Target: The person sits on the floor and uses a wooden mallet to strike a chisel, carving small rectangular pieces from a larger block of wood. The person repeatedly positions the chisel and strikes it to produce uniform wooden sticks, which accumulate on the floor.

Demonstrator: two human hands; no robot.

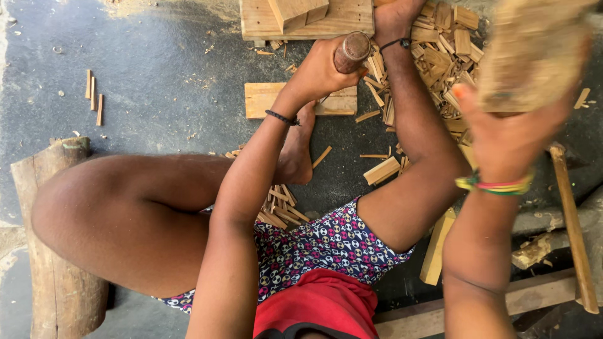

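My left hand (317, 74) is closed around the round dark-brown wooden handle (352, 51) of a tool held upright over a small flat wooden block (264, 100) on the dark floor. The tool's lower end is hidden by the hand. My right hand (505, 135) is raised close to the camera and grips a blurred, rough wooden block or mallet head (534, 53). My bare foot (295, 154) rests against the near edge of the flat block.
A pile of thin cut wood strips (440, 56) lies at the upper right, more strips (279, 210) by my leg. A board with blocks (308, 19) sits at the top. A log (56, 251) stands left, a long stick (571, 226) right.
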